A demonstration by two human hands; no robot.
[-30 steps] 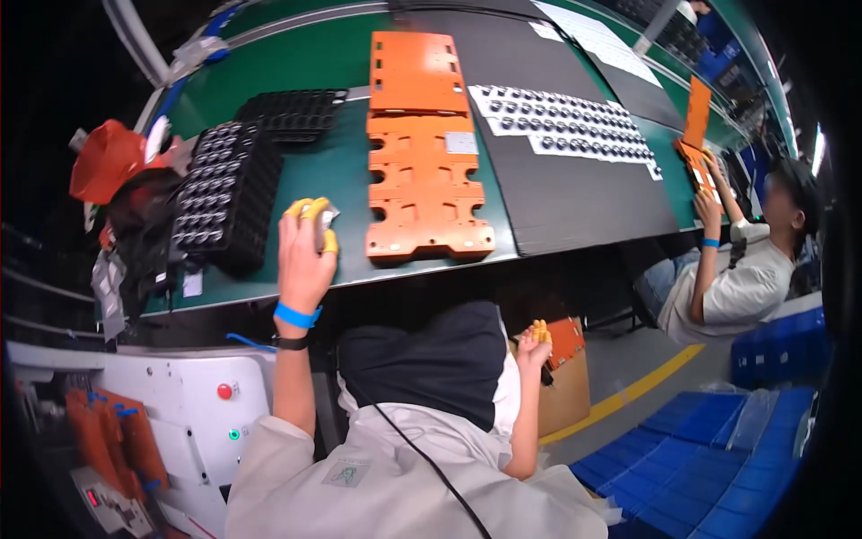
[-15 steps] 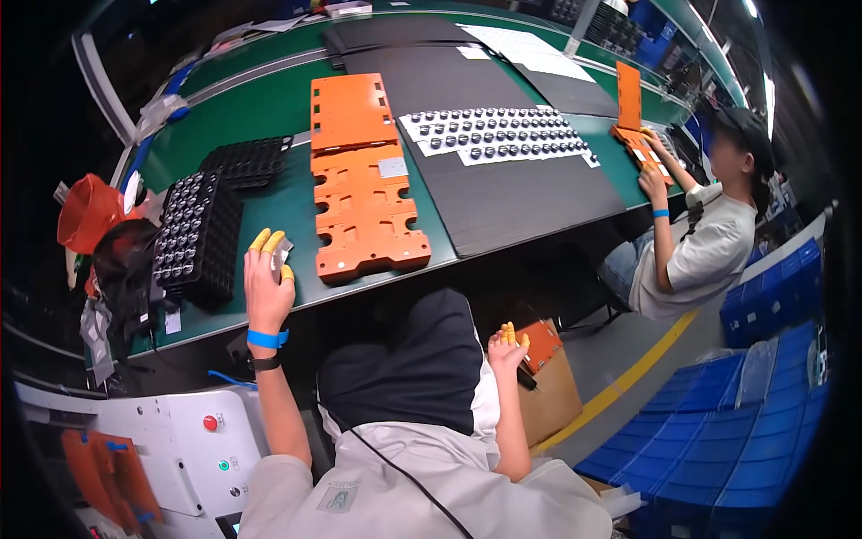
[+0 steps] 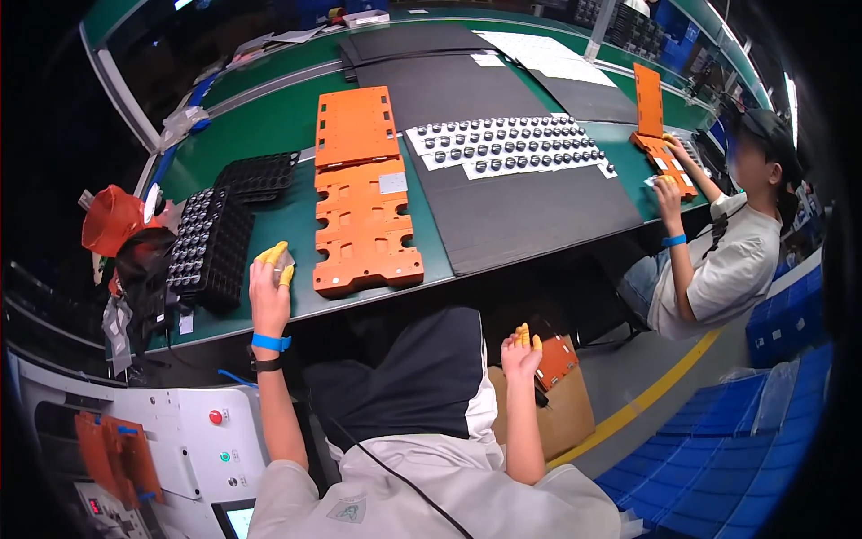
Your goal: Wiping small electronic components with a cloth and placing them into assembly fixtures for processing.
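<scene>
My left hand, yellow covers on its fingertips, is at the table's front edge. Its thumb and fingers close on a small greyish, clear-looking piece whose kind I cannot make out. To its right lies an orange fixture with side notches, its lid folded back flat and a pale label plate on it. Left of the hand stands a stack of black trays holding small round parts. My right hand, also with yellow fingertip covers, hovers empty beside my lap, fingers loosely bent and apart.
Rows of small black knob-like parts sit on white strips over a dark board. At the right, a co-worker handles another orange fixture. A cardboard box stands below my right hand; blue bins line the floor.
The whole view has shifted slightly, moving the table rightward and down in the picture. My right hand's fingers are more bent. The co-worker's near hand now has a small white piece.
</scene>
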